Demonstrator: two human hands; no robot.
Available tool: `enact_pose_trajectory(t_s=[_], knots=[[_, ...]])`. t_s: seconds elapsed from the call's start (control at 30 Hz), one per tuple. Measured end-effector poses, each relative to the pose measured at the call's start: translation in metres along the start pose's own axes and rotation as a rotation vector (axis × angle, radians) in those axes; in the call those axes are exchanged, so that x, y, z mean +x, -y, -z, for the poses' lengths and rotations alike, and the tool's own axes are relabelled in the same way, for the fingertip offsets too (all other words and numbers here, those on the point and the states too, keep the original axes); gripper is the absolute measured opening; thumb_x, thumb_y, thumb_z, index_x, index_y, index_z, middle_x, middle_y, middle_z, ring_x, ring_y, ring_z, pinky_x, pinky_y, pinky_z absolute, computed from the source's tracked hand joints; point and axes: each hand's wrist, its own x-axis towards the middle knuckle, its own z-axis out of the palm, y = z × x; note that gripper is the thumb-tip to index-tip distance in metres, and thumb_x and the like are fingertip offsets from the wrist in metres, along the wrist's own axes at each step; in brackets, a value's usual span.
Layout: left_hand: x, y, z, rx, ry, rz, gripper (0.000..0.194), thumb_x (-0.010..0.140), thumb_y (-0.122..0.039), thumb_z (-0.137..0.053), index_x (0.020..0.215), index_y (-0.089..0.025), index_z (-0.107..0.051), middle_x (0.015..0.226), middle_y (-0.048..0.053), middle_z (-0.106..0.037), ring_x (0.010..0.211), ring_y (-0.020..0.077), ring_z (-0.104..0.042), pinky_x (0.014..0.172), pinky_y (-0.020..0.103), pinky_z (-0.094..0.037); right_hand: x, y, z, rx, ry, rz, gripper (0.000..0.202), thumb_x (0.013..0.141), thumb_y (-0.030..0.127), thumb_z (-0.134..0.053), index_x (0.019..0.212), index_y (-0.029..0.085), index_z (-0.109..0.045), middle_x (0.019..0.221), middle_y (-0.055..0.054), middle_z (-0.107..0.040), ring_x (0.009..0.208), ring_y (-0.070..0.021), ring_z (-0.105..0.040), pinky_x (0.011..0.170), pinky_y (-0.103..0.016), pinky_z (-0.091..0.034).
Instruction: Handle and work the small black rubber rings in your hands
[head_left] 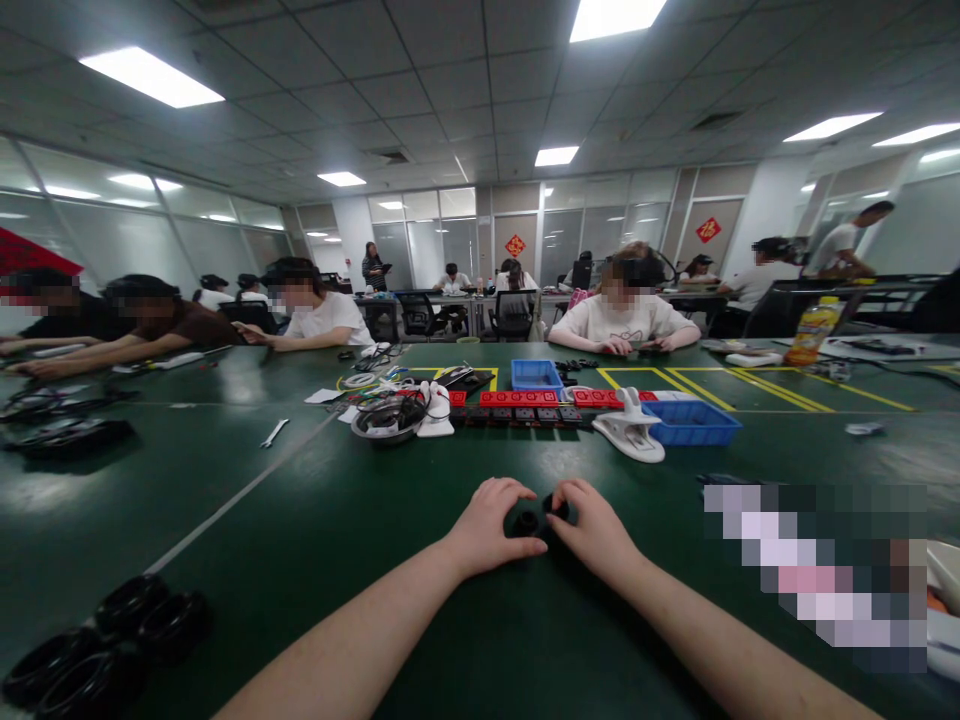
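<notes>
Two small black parts sit close together on the green table in the middle of the view. My left hand point(496, 527) curves around the left black part point(527, 521), thumb and fingers apart on either side of it; whether they touch it is unclear. Just to the right, my right hand point(589, 520) pinches the other black part point(559, 507) between thumb and fingers. Both parts are dark, and their fine shape is hard to make out.
Several black rings point(174, 625) lie at the lower left. Farther forward are a metal bowl of cables point(388, 425), red strips point(519, 398), a white clamp-like stand point(630, 430) and a blue tray point(694, 425). A wrench point(274, 433) lies left. People sit around the tables.
</notes>
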Motion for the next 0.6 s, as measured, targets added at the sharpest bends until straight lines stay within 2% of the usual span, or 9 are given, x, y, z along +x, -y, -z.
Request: enact_pose_trajectory(t_s=[0.1,0.23,0.3,0.43,0.6], knots=[[0.000,-0.001,-0.001,0.013,0.008,-0.018,0.035,0.069,-0.041,-0.065,0.097,-0.021,-0.057,0.100,0.003,-0.055,0.098,0.0203,-0.048,0.089,0.033,-0.036,0.003,-0.010,-0.004,-0.027,0.091,-0.045,0.010,0.062,0.014,-0.057,0.067,0.019,-0.049,0.074,0.001,-0.057,0.078,-0.0195,-0.054,0.086,-0.044,-0.032],[0.001,-0.001,-0.002,0.026,0.005,-0.010,0.023,0.071,-0.033,-0.065,0.090,-0.021,-0.058,0.093,0.002,-0.057,0.093,0.0185,-0.050,0.085,0.031,-0.038,0.005,-0.017,-0.004,-0.035,0.120,-0.068,0.033,0.061,0.015,-0.061,0.092,0.020,-0.053,0.083,-0.001,-0.059,0.082,-0.0205,-0.054,0.085,-0.042,-0.034],[0.001,-0.002,-0.002,0.030,0.007,-0.003,0.022,0.071,-0.032,-0.064,0.089,-0.021,-0.058,0.091,0.001,-0.058,0.091,0.0183,-0.051,0.083,0.030,-0.039,0.006,-0.019,-0.004,-0.041,0.133,-0.050,0.040,0.060,0.015,-0.062,0.099,0.020,-0.053,0.089,-0.003,-0.059,0.087,-0.0212,-0.053,0.083,-0.039,-0.035],[0.002,-0.002,-0.002,0.054,-0.016,0.069,0.021,0.071,-0.030,-0.064,0.089,-0.021,-0.059,0.089,0.001,-0.058,0.089,0.0185,-0.052,0.081,0.030,-0.040,0.005,-0.021,-0.004,-0.054,0.154,-0.003,0.033,0.060,0.017,-0.063,0.093,0.020,-0.059,0.092,-0.004,-0.058,0.090,-0.0215,-0.052,0.082,-0.036,-0.036],[0.005,0.000,-0.003,0.066,-0.043,0.207,0.021,0.071,-0.033,-0.063,0.088,-0.021,-0.059,0.084,0.000,-0.057,0.085,0.0182,-0.053,0.077,0.030,-0.041,0.004,-0.021,-0.005,-0.062,0.150,0.036,0.032,0.060,0.019,-0.063,0.093,0.020,-0.059,0.092,-0.004,-0.059,0.090,-0.0213,-0.051,0.081,-0.035,-0.036]])
